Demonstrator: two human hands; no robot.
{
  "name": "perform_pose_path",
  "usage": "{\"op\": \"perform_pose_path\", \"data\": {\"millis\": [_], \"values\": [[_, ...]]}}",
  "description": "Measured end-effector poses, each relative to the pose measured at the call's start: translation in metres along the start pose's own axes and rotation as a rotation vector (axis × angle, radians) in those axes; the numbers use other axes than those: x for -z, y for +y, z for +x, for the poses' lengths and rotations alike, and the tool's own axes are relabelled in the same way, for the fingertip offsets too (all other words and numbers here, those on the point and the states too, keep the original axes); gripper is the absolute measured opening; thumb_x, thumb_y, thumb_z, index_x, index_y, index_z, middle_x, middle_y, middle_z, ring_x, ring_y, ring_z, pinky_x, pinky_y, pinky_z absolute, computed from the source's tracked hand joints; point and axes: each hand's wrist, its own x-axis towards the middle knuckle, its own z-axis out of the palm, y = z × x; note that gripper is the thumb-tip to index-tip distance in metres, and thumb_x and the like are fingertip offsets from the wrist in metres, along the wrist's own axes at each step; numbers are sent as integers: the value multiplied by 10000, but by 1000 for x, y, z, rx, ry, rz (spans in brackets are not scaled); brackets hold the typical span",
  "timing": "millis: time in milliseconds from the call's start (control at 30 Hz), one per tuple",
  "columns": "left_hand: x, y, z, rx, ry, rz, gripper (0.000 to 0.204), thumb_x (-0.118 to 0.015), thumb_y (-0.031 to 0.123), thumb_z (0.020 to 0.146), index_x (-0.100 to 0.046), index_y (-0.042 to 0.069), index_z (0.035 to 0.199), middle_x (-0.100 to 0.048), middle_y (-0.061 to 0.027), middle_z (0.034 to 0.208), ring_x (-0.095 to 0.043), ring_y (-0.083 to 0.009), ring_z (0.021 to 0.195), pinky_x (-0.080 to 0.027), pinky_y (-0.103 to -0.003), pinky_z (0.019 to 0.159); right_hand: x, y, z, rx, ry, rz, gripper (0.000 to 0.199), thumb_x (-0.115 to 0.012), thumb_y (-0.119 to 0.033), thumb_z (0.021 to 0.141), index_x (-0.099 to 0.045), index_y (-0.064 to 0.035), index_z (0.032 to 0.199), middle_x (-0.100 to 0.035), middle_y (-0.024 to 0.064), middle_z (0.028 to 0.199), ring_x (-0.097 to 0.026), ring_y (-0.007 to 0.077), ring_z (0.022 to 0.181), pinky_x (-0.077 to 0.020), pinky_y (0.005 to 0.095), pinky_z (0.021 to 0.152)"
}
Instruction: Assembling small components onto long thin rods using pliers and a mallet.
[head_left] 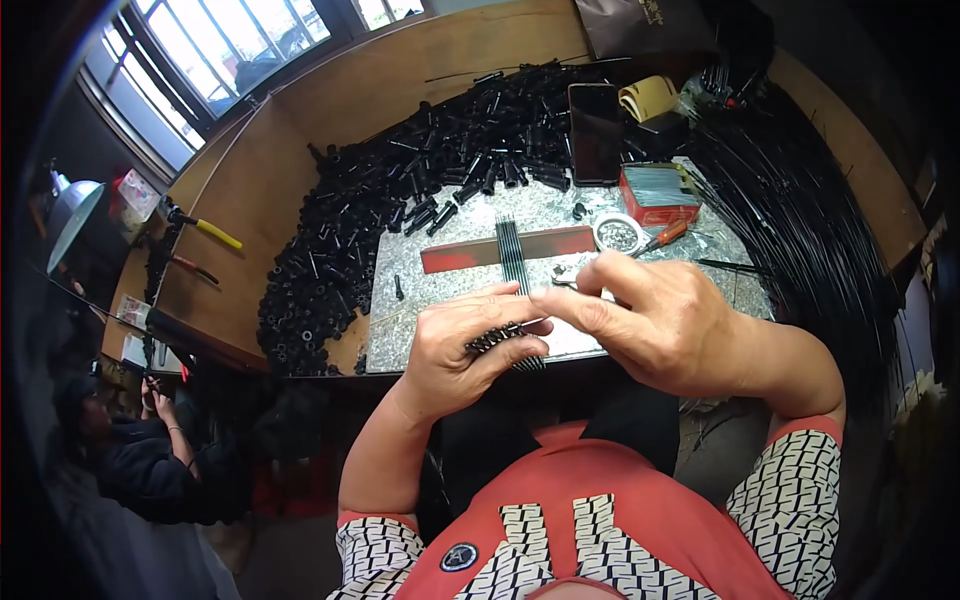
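My left hand is closed round a small bundle of dark, ridged metal pieces whose ends show between thumb and fingers. My right hand meets it from the right, index finger and thumb drawn together at the left fingertips. What those right fingers pinch, if anything, is too small to make out. Just beyond and beneath the hands, a row of thin dark rods lies side by side across a red bar on the speckled board. The hands hide part of the rods.
Black tubular parts are heaped behind and left. Long black rods fill the right. A phone, a red box, a round white dish and an orange-handled tool stand near. A co-worker sits at left.
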Motion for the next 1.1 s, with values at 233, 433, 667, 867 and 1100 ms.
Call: {"op": "perform_pose_path", "data": {"millis": [233, 433, 667, 867, 1100], "values": [[0, -2, -1, 41, -10, -27, 240, -732, 68, 765, -680, -14, 985, -715, -104, 828, -707, -217, 809, -484, -415, 932, 2, 2, 1, 0, 45, 32, 305, -630, 73, 694, -573, 18, 989, -542, 137, 873, -592, 255, 676, -485, 326, 552], [-2, -6, -1, -6, 51, 11, 198, -716, 26, 767, -695, -4, 961, -718, -115, 866, -712, -212, 799, -493, -408, 923, 6, 4, 0, 41, 41, -13, 292, -655, 67, 678, -595, 20, 960, -550, 117, 799, -570, 241, 651, -458, 328, 530], [-3, -6, -2, 11, 57, -2, 199, -721, 26, 762, -697, -1, 958, -719, -117, 875, -712, -216, 808, -490, -415, 922, 6, 6, -2, 70, 112, -29, 301, -663, 72, 667, -603, 18, 957, -551, 107, 789, -552, 227, 635, -445, 318, 518], [-3, -7, 2, -5, 9, -38, 229, -747, 76, 751, -697, 3, 963, -718, -116, 847, -711, -231, 818, -492, -414, 917, 8, 6, 0, 65, 85, -16, 337, -667, 23, 663, -620, -3, 996, -551, 99, 795, -547, 223, 652, -439, 319, 528], [-2, -7, 0, -23, -6, -16, 258, -762, 156, 748, -695, 19, 957, -718, -115, 839, -707, -245, 852, -493, -422, 913, 10, 9, 1, 87, 63, -40, 309, -638, -36, 683, -646, -23, 992, -546, 82, 805, -541, 211, 678, -439, 319, 563]]}}
